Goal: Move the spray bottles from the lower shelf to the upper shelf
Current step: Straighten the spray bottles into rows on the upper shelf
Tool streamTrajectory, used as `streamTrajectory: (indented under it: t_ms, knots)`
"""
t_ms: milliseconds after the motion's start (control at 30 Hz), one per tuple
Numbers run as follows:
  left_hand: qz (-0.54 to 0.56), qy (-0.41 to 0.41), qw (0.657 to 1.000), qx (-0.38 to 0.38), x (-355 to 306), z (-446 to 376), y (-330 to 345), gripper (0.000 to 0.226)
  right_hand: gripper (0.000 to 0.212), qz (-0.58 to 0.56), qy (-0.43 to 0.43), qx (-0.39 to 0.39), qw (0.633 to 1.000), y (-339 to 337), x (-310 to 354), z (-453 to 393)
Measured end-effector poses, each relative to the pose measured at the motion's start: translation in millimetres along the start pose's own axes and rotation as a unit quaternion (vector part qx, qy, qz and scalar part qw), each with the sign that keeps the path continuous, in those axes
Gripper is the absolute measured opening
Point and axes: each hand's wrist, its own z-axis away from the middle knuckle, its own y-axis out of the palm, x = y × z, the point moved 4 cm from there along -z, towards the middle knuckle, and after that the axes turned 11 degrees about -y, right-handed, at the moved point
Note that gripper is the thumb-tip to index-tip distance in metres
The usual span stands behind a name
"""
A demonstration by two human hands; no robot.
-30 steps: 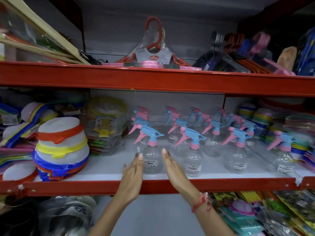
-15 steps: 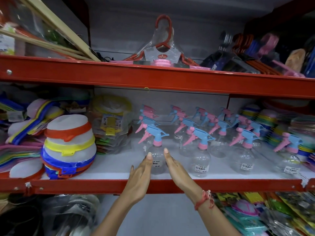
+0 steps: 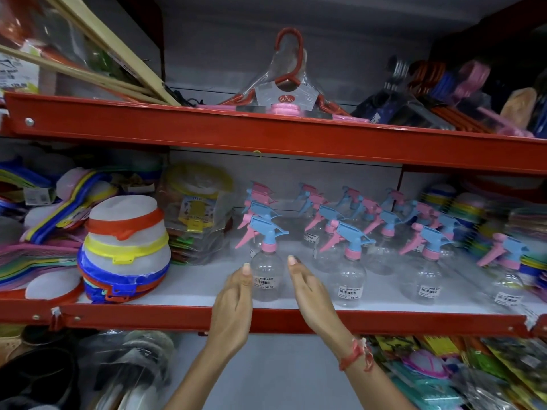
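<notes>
Clear plastic spray bottle (image 3: pixel 267 273) stands at the lower shelf's (image 3: pixel 296 321) near edge between the spread left hand (image 3: pixel 233 300) and right hand (image 3: pixel 310 294); reaching step, next they must close around it.

Stack of round white sieves with orange, yellow, blue rims (image 3: pixel 125 250) at lower shelf's left front edge; wrapped red plastic hangers (image 3: pixel 288 84) on upper shelf's middle.
</notes>
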Motion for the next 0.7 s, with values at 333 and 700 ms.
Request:
streamTrajectory:
  t_ms: [333, 700]
  knots:
    - [0.051, 0.064, 0.997, 0.013, -19.3, 10.2, 61.2, 0.049, 0.031, 0.02, -0.074, -0.286, 0.955, -111.1, -21.0, 36.7]
    - [-0.056, -0.03, 0.985, 0.158, -32.2, 10.9, 141.6, 0.062, 0.062, 0.07, 0.068, -0.129, 0.987, -133.7, -58.5, 15.6]
